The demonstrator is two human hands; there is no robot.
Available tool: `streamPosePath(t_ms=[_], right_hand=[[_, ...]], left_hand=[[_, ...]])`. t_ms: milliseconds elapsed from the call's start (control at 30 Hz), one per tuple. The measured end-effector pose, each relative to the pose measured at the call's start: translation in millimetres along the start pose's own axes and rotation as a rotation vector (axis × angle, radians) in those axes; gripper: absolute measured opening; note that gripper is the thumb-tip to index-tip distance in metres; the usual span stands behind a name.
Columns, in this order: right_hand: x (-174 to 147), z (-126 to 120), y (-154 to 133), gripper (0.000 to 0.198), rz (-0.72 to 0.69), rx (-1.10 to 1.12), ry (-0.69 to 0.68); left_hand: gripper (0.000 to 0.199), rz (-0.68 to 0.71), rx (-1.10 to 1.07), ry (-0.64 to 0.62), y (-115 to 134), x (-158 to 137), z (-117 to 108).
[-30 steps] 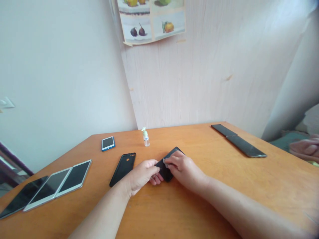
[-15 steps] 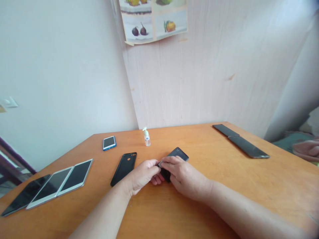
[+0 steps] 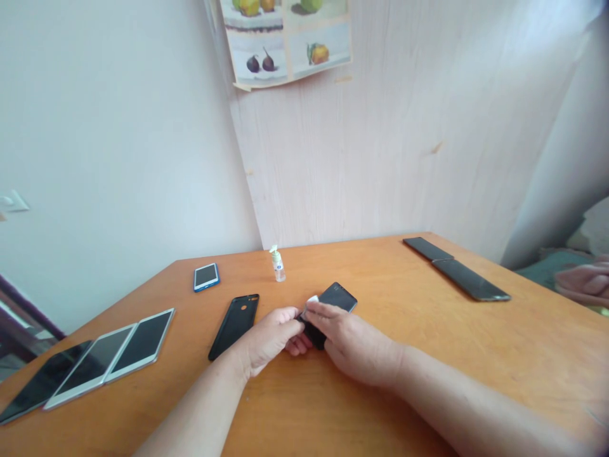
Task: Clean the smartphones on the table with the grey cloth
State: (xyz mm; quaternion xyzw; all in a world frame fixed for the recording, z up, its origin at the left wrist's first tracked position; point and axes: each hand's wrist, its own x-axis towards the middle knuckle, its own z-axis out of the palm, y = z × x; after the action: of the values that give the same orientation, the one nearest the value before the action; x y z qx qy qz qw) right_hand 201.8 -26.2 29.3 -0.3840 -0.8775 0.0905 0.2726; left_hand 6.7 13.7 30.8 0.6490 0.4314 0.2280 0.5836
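A black smartphone (image 3: 339,297) is tilted between my hands, just above or on the wooden table. My left hand (image 3: 276,333) grips its near left edge, thumb on top and fingers curled beneath. On the phone's face, my right hand (image 3: 349,336) presses a small white wipe (image 3: 312,300) under its fingertips; most of the wipe is hidden. Left of my left hand lies an empty black phone case (image 3: 234,327), its camera cutout at the far end.
A small pump bottle (image 3: 278,266) stands beyond my hands. A blue-edged phone (image 3: 206,277) lies back left. Two white-framed tablets (image 3: 140,346) and a black tablet (image 3: 45,381) line the left of the table (image 3: 285,406). Two dark tablets (image 3: 471,279) lie at the right.
My right fingers have shifted slightly on the phone, and more of the white wipe shows. My left hand keeps its grip. The view has turned a little.
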Motion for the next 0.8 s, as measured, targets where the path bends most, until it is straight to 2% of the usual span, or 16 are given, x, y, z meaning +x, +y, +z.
streamPosePath(t_ms=[67, 133, 267, 333, 400, 533, 600, 667, 800], right_hand=[[0, 0, -11, 0.056, -0.053, 0.041, -0.019], [1, -1, -3, 0.057, -0.025, 0.018, -0.011], [-2, -6, 39, 0.061, 0.25, -0.126, 0.031], [-3, -6, 45, 0.061, 0.338, -0.155, 0.038], [-4, -5, 33, 0.058, 0.302, -0.13, 0.035], [-5, -2, -11, 0.054, 0.04, 0.013, -0.034], [-5, -3, -16, 0.055, -0.018, 0.047, -0.053], [-5, -6, -4, 0.055, 0.042, 0.017, -0.038], [-6, -11, 36, 0.056, 0.321, -0.119, 0.009]], left_hand=[[0.018, 0.01, -0.004, -0.008, 0, 0, 0], [0.018, 0.002, 0.007, -0.004, 0, 0, -1], [0.017, -0.032, 0.031, 0.016, 1, 0, 0], [0.017, -0.044, 0.017, 0.029, 2, -1, 0], [0.016, -0.048, -0.018, 0.045, 2, -1, 1], [0.013, -0.034, -0.081, 0.056, 0, 1, 2], [0.012, -0.033, -0.065, 0.052, 0, 1, 2], [0.014, -0.037, -0.026, 0.056, 0, 1, 2], [0.014, -0.055, 0.011, 0.082, 1, 2, 1]])
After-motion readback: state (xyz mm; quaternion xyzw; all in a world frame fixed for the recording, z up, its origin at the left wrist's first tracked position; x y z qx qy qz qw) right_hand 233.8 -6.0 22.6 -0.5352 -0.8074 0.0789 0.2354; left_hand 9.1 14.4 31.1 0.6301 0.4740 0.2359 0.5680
